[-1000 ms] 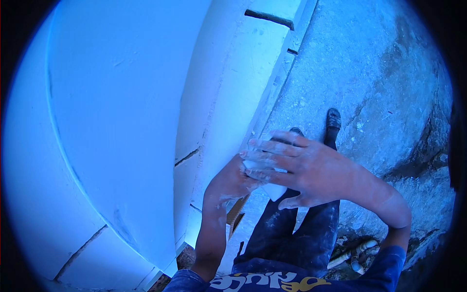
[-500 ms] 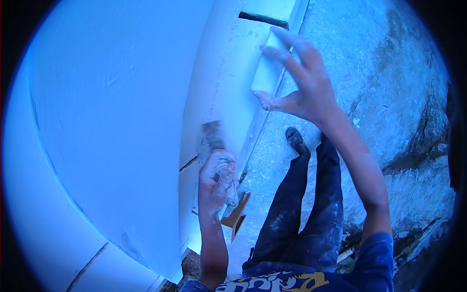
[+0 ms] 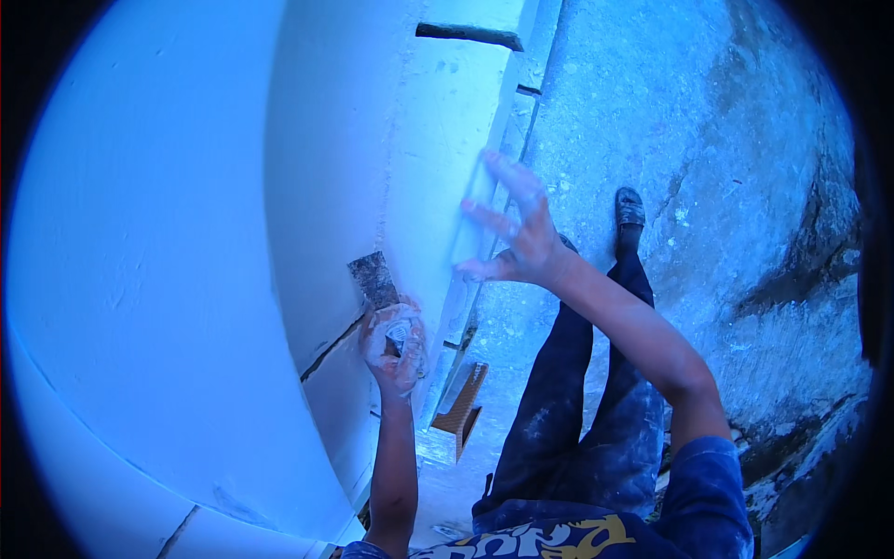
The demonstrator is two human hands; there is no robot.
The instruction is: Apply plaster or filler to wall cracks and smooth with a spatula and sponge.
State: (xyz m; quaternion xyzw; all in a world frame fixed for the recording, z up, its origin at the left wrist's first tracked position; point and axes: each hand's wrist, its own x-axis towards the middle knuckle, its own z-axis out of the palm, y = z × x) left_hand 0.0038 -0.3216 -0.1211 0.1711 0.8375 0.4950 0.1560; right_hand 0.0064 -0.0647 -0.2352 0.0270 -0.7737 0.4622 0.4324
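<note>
My left hand [image 3: 395, 349] is closed round the handle of a putty knife [image 3: 373, 279]. The knife's wide, dark-smeared blade points up and away, over the white wall band, and white paste coats the fingers. Further out and to the right, my right hand [image 3: 518, 228] has its thumb and fingers curled toward the outer edge of the white ledge [image 3: 449, 121]. A thin white rectangular plate [image 3: 472, 220] shows faintly as a narrow strip at these fingertips, tilted nearly edge-on against the ledge. White on white makes its outline hard to follow.
A large smooth white panel [image 3: 149, 233] fills the left. Dark gaps [image 3: 470, 36] cut across the ledge. Below it lies a brown angled piece [image 3: 460, 408] on the grey, rough ground [image 3: 689, 140]. My legs and a dark shoe [image 3: 629, 207] stand beside the ledge.
My right hand has come nearer and left, and the white plate has turned from broad face to nearly edge-on. The putty knife has shifted slightly left and down. My view has shifted too.
</note>
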